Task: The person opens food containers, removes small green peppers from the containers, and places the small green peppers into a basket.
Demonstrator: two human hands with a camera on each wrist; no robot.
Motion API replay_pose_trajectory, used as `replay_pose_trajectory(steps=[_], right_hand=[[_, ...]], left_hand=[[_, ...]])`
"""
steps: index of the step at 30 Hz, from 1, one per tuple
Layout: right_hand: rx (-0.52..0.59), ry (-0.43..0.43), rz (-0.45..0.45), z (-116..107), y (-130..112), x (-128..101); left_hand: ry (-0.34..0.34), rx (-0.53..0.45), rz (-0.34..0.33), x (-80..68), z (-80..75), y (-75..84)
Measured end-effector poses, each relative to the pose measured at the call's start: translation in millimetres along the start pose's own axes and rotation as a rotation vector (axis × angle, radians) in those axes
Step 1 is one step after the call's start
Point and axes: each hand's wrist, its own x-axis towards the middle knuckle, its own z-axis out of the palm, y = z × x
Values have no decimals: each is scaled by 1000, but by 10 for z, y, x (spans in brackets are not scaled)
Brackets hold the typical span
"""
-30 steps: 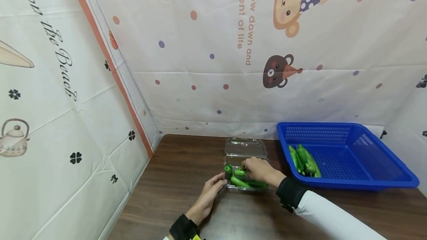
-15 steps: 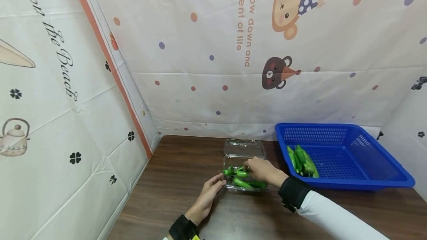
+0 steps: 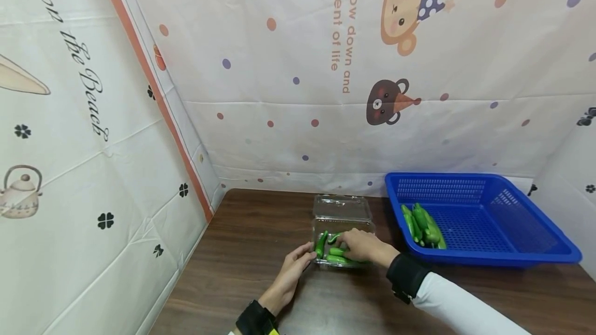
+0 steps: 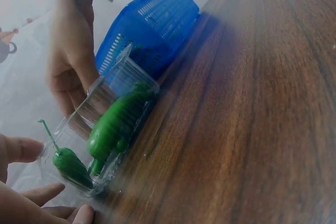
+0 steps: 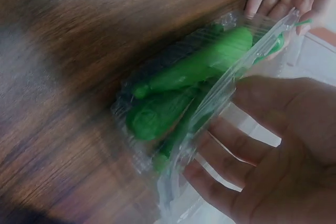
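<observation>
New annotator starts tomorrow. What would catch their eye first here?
Likely the bright green peppers in a clear clamshell box mid-table, the left hand touching its near corner and the right hand over them. Next, the blue basket on the right with more peppers inside.

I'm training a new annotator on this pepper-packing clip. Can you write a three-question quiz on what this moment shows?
1. True or false: the clear plastic box has its lid shut.
2. Which does the left hand touch? A the blue basket; B the clear plastic box; C nothing.
3. Where is the right hand?

Key
1. False: the lid lies open behind it.
2. B: fingertips rest on its left end.
3. Over the box, fingers straight, on the green peppers inside. More peppers lie in the basket.
</observation>
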Motion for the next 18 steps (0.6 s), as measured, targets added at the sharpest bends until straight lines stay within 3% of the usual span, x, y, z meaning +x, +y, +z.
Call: replay_pose_trajectory(steps=[13,18], right_hand=[[-55,-46,-80,102,-12,103],[-94,-27,-101,116,-21,139]], left_hand=[[6,-2,-12,-15,1,13],[-4,0,-15,-17,-10,23]])
